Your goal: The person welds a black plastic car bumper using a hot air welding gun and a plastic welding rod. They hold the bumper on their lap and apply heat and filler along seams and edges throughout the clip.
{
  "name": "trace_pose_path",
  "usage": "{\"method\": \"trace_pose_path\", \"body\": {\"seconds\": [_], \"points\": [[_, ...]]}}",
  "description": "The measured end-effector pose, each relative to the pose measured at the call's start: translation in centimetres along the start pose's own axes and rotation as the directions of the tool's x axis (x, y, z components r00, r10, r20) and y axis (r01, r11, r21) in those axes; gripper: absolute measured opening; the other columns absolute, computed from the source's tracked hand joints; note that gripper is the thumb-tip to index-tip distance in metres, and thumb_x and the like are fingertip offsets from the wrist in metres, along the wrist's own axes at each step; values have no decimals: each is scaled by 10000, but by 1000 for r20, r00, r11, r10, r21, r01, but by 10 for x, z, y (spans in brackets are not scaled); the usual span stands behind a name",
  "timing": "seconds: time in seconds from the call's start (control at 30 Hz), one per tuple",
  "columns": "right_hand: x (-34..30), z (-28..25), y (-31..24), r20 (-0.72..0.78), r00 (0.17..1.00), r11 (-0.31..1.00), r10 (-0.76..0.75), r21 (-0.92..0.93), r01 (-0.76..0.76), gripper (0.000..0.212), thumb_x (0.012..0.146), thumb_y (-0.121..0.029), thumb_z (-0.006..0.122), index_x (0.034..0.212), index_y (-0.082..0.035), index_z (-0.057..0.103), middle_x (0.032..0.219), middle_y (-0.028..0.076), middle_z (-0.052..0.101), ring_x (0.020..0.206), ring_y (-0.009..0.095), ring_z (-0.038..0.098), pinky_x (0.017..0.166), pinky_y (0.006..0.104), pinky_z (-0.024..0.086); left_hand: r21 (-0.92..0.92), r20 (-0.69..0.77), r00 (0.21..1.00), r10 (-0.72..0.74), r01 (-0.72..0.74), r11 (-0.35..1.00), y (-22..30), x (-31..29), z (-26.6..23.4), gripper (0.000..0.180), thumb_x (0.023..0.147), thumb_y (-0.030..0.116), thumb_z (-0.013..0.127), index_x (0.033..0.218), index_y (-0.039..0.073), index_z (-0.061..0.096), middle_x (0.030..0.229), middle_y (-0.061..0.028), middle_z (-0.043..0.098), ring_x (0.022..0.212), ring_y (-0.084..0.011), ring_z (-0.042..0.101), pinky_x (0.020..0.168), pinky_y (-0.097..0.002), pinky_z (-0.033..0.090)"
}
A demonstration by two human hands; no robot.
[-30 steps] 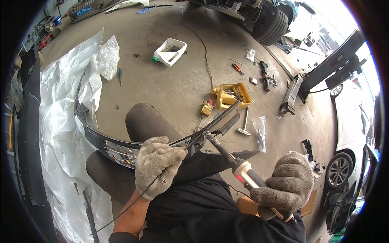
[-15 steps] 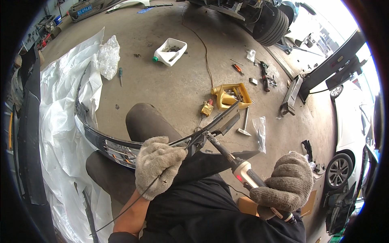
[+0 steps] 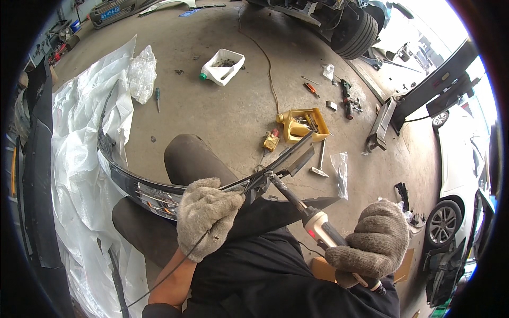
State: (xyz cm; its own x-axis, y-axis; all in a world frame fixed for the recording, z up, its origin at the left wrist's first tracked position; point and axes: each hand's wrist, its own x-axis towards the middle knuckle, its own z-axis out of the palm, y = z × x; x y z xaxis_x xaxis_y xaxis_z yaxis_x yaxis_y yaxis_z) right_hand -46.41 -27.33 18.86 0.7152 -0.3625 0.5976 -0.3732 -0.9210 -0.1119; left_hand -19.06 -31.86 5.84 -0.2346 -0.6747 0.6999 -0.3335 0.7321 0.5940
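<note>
A long curved black car trim piece (image 3: 139, 192) lies across my lap, its right end raised beyond my knee. My left hand (image 3: 208, 218), in a grey knitted glove, is closed at the trim's edge. A thin black rod (image 3: 175, 269) runs from its fingers down toward the lower left. My right hand (image 3: 373, 241), gloved alike, wraps round the handle of a white and black hot-air plastic welder (image 3: 324, 228). The welder's metal nozzle reaches up left to the trim near a bracket-like part (image 3: 259, 185). Exactly where the nozzle touches is hard to make out.
Beyond the trim stand a cut yellow jug of tools (image 3: 318, 117) and a cut white jug (image 3: 239, 59). A hammer (image 3: 319, 171) and screwdrivers lie on the floor. White sheeting (image 3: 79, 159) spreads at left; a lift post (image 3: 440, 79) and white car (image 3: 457, 164) are at right.
The thin rod's lower end has shifted slightly right and down. The welder has tilted very slightly; both hands stay nearly in place.
</note>
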Motion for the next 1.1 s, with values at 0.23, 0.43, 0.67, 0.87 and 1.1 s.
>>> {"method": "trace_pose_path", "body": {"seconds": [0.23, 0.43, 0.67, 0.87, 1.1], "points": [[-1, 1, -1, 33, 999, 1000, -13, -10, 13, 327, 787, -319, 738, 1016, -89, 703, 604, -7, 574, 442, 95, 524, 380, 254, 352, 17, -5, 1000, 16, -15, 1000, 0, -1, -1, 168, 761, -4, 714, 903, 82, 689, 874, -56, 732, 797, -215, 679, 882, -434, 508], [-7, 4, 1, 32, 998, 999, -49, -10, 49, 341, 780, -314, 744, 1022, -78, 702, 594, -6, 562, 437, 93, 530, 366, 245, 360, 17, 8, 1000, 30, -30, 999, -3, -4, -1, 205, 763, 33, 736, 956, 93, 701, 888, -47, 721, 827, -200, 681, 890, -444, 499], [-5, 7, -1, -1, 999, 999, -32, -26, 32, 323, 759, -267, 748, 1013, -73, 707, 584, -9, 557, 429, 89, 523, 356, 243, 344, 45, 20, 999, 31, -31, 998, -5, -8, -2, 213, 768, 51, 726, 973, 102, 699, 909, -37, 717, 843, -182, 670, 915, -448, 492], [-19, 15, -7, -72, 997, 997, -5, -72, 0, 288, 770, -265, 748, 983, -75, 712, 582, -12, 557, 429, 87, 520, 356, 241, 335, 40, 24, 999, 42, -43, 998, -4, -7, -2, 227, 762, 52, 728, 981, 104, 696, 918, -38, 718, 850, -185, 672, 917, -453, 492], [3, 1, 0, 57, 997, 999, -48, -11, 49, 300, 769, -280, 752, 972, -63, 709, 581, -7, 566, 434, 85, 526, 371, 241, 359, 49, 12, 999, 48, -48, 998, -6, -9, -1, 230, 751, 44, 735, 970, 98, 695, 906, -40, 720, 847, -189, 678, 910, -453, 497]]}}
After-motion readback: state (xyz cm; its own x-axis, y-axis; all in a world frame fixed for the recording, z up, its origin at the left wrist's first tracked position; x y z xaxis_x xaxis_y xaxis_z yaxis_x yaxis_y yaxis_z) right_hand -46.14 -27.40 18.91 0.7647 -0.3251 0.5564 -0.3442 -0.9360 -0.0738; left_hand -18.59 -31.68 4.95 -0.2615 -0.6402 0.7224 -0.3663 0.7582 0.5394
